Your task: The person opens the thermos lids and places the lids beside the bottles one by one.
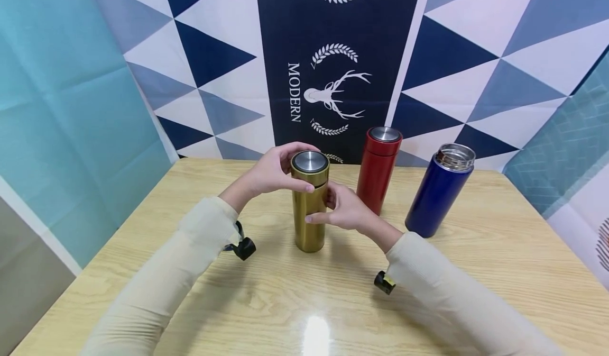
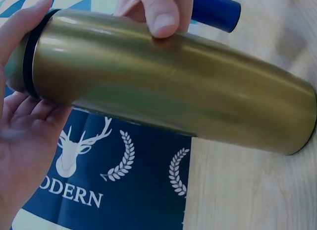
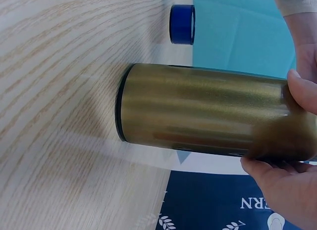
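Note:
A gold thermos flask [image 1: 309, 224] with a steel-topped lid [image 1: 311, 161] stands upright in the middle, its base right at the wooden table. My left hand [image 1: 273, 173] grips it at the lid, thumb across the front and fingers behind. Lower down, my right hand [image 1: 344, 207] holds the body from the right side. In the left wrist view the left thumb and fingers span the dark seam under the lid [image 2: 32, 54]. The right wrist view has the right hand [image 3: 290, 190] curled round the gold body [image 3: 203, 111].
A red thermos [image 1: 379, 171] with its lid on stands behind to the right. Farther right is a lidless blue thermos [image 1: 439, 197], its steel mouth showing. A loose blue lid [image 3: 182, 24] rests on the table [image 3: 59, 86] at the left. Patterned cloth [image 1: 228, 81] hangs behind the table.

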Motion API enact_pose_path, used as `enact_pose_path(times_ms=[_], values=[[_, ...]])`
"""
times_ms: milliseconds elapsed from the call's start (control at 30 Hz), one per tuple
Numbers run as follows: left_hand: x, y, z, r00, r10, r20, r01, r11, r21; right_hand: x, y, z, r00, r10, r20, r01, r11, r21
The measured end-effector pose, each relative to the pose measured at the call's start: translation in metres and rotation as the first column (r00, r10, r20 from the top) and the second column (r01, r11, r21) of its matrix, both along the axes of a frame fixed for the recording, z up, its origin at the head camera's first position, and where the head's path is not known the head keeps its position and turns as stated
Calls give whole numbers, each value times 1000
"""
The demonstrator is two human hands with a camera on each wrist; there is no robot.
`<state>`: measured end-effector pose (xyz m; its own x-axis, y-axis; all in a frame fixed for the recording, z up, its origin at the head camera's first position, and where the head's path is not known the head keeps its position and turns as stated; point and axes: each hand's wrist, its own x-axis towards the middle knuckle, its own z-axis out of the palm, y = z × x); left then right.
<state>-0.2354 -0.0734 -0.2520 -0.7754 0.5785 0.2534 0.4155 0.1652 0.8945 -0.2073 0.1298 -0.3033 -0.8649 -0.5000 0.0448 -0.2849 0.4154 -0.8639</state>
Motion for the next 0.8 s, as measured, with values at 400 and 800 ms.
enact_pose_path(times_ms=[400, 800], values=[[15, 9, -3, 979, 201, -16, -201, 980, -3, -1, 2, 1, 999, 18, -26, -19, 1000, -5], [30, 19, -7, 913, 396, -103, -397, 918, 6, -1, 2, 0, 1000, 9, -19, -9, 1000, -9]])
